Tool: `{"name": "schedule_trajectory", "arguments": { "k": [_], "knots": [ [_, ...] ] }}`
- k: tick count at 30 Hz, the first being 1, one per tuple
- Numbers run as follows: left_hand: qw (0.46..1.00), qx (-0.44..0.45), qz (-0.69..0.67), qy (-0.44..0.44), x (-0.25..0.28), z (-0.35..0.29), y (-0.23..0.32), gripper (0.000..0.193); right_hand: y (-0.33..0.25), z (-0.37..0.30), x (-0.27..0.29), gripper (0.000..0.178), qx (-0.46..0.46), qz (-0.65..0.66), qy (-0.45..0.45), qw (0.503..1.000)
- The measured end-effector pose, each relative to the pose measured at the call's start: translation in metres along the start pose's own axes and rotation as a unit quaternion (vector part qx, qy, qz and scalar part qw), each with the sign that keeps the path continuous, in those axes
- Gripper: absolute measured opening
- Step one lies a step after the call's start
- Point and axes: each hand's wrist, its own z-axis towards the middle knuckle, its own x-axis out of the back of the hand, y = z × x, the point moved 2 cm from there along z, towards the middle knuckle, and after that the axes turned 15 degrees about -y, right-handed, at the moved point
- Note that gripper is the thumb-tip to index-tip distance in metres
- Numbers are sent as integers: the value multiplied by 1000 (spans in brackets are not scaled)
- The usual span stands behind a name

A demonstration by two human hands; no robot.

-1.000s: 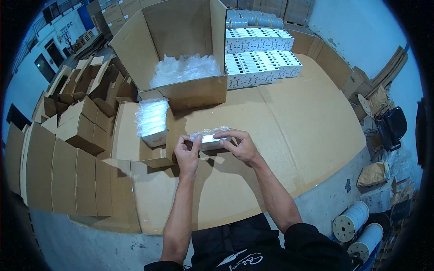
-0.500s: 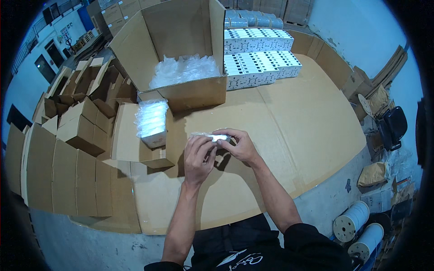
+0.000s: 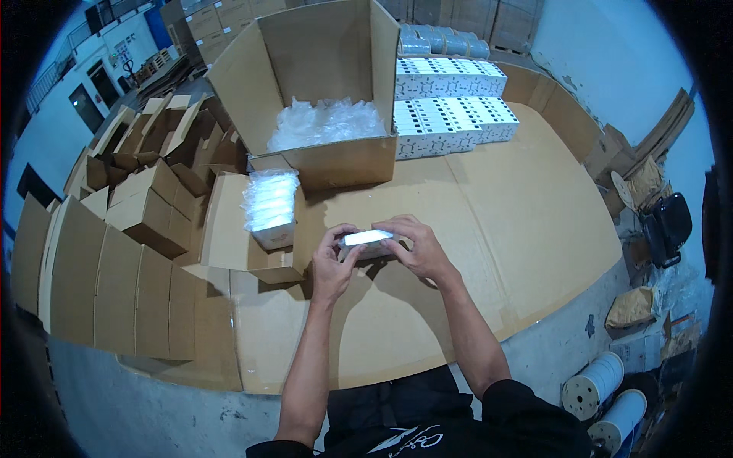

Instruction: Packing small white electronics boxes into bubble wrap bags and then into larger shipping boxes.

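A small white box, with what looks like clear plastic around it, is held up over the cardboard-covered table. My left hand grips its left end, thumb on the near side. My right hand closes on the right end, fingers along the far edge. To the left of my hands stands an open carton. Inside it, several bubble-wrapped white boxes are packed in a row. Behind that, a large open carton holds a heap of clear bubble-wrap bags.
Rows of white boxes are stacked at the back right of the table. Several open brown cartons crowd the left side. Wire spools, a black chair and a brown bag stand off to the right.
My hands have spread from close together to opposite ends of the box, whose bright white face now shows more fully. The whole view has shifted slightly, moving the scene right and down.
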Motion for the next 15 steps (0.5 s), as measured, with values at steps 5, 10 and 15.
{"name": "schedule_trajectory", "arguments": {
  "k": [5,10,15],
  "knots": [
    [1000,17,-5,2,1,-3,-3,41,-23,8,7,31,28,-261,-70,962],
    [994,0,104,14,1,-11,-6,44,-37,24,10,25,-9,-326,-172,930],
    [971,62,226,41,-9,-39,6,50,-28,36,24,22,-21,-341,-197,919]
  ]
}}
